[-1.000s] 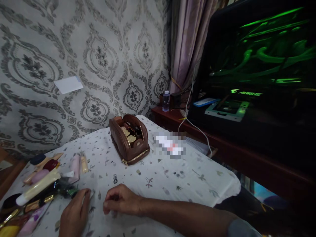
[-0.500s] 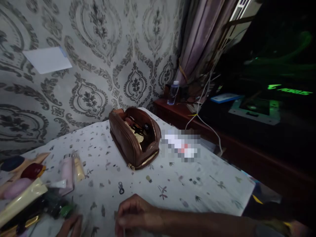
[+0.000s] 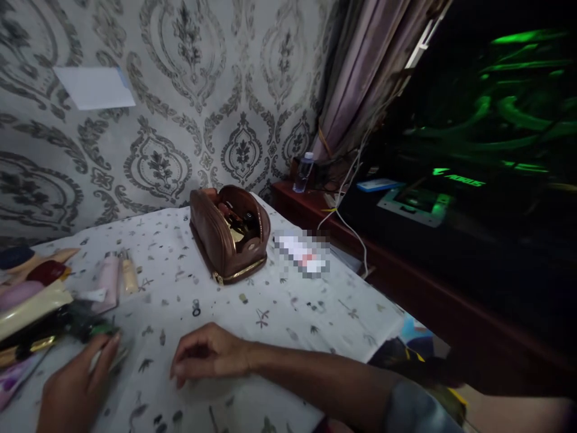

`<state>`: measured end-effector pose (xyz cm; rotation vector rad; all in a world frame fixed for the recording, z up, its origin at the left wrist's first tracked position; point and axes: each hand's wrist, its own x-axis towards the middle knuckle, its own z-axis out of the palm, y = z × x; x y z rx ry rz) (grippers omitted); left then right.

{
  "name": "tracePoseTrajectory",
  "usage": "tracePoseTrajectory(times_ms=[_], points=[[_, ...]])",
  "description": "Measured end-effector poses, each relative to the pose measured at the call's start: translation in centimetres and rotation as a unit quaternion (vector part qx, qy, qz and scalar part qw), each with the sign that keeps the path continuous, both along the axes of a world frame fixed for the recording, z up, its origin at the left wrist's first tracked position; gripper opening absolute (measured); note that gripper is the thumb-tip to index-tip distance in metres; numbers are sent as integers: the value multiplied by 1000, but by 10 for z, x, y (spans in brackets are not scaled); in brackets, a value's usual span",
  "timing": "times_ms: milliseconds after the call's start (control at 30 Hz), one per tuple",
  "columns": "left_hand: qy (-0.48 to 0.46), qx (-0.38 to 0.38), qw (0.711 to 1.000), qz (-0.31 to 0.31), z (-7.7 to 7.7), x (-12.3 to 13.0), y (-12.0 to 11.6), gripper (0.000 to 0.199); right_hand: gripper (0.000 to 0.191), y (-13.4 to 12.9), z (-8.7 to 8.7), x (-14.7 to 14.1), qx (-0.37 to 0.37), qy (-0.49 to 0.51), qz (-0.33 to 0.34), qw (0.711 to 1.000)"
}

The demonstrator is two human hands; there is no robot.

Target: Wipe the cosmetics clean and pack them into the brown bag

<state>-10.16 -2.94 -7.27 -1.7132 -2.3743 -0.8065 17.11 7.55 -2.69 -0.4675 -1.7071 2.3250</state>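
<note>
My left hand (image 3: 79, 385) is at the lower left, thumb and fingertips closed on a small, clear-looking item that is too blurred to name. A dark green bottle-like item (image 3: 97, 328) lies by its fingertips. My right hand (image 3: 210, 358) rests above the patterned white cloth (image 3: 252, 397), its fingers loosely bent and nothing visible in them. Beyond it stands a brown zip-up cosmetic bag (image 3: 211, 234), gaping at the top with dark and gold items inside.
To the left is a pile of cosmetics, including a cream tube (image 3: 33, 310), a pink tube (image 3: 108, 279) and a small beige tube (image 3: 128, 275). A pixelated item (image 3: 302, 252) lies right of the bag. A clear bottle (image 3: 303, 173) stands on a reddish-brown desk beside white cables.
My left hand has come further into view and lifted, beside the green item. My right hand appears further left and higher. The whole view has shifted, so the bag sits more to the left.
</note>
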Motion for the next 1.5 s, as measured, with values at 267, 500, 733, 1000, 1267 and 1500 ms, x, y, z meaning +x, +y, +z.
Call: tracePoseTrajectory(times_ms=[267, 500, 733, 1000, 1267, 1500], points=[[42, -92, 995, 22, 55, 55, 10, 35, 46, -6, 0, -3, 120, -12, -27, 992], [56, -103, 992, 37, 52, 54, 5, 34, 44, -11, 4, -6, 200, -13, -38, 979], [37, -90, 995, 16, 49, 53, 0, 35, 43, -15, 9, -15, 261, -77, -8, 962], [1, -39, 999, 28, 46, 53, 0, 29, 37, 1, 4, -60, 308, -72, -16, 949], [-14, 22, 985, 172, 80, -17, -10, 25, 41, -4, -6, -122, 504, -21, -91, 859], [-3, -39, 956, 289, 115, -138, -58, 41, 39, -3, -18, -147, 540, -55, -117, 831]])
